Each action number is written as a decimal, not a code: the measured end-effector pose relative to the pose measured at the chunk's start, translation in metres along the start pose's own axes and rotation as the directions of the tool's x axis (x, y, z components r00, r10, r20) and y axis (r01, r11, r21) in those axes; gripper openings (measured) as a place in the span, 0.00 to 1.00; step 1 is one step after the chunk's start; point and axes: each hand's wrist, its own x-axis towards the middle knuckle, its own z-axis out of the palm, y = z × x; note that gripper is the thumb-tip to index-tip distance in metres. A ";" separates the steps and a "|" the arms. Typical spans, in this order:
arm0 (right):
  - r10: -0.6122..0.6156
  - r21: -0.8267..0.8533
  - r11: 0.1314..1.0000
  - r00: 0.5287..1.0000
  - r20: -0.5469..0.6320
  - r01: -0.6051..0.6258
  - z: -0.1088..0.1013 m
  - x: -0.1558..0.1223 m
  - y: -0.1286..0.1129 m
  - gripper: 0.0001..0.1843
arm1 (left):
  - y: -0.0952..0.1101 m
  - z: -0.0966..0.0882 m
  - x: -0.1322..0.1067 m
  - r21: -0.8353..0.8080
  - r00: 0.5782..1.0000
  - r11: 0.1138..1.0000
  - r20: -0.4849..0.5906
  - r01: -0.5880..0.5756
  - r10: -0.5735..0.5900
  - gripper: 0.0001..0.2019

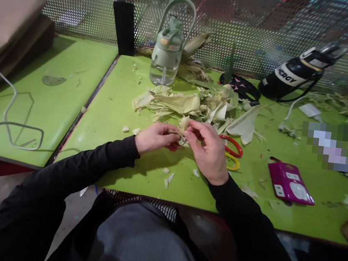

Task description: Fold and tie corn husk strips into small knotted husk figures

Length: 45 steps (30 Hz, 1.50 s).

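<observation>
Over the green table, my left hand and my right hand meet on a small pale piece of corn husk. The fingers of both hands are pinched closed on it, and its tip sticks up between them. Just beyond lies a pile of corn husks. Red and yellow scissors lie on the table under my right hand. Small husk scraps are scattered below the hands.
A pale green water bottle stands behind the husk pile, with a black phone leaning on the perforated metal screen. A black bottle lies at the right. A magenta device lies near my right arm. A white cable loops at left.
</observation>
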 end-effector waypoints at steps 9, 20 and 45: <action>-0.055 0.110 0.993 0.993 0.109 0.043 -0.003 0.002 -0.005 0.06 | -0.002 0.000 0.000 0.035 0.998 0.998 0.040 0.054 -0.055 0.06; 0.191 0.559 0.767 0.944 0.269 -0.315 -0.002 0.000 -0.008 0.10 | 0.006 -0.001 -0.004 -0.188 0.970 0.952 0.063 0.241 -0.233 0.09; 0.054 0.065 0.996 0.996 0.071 -0.059 -0.005 -0.002 -0.011 0.06 | 0.005 0.006 -0.004 -0.016 0.997 0.998 -0.051 0.062 -0.063 0.10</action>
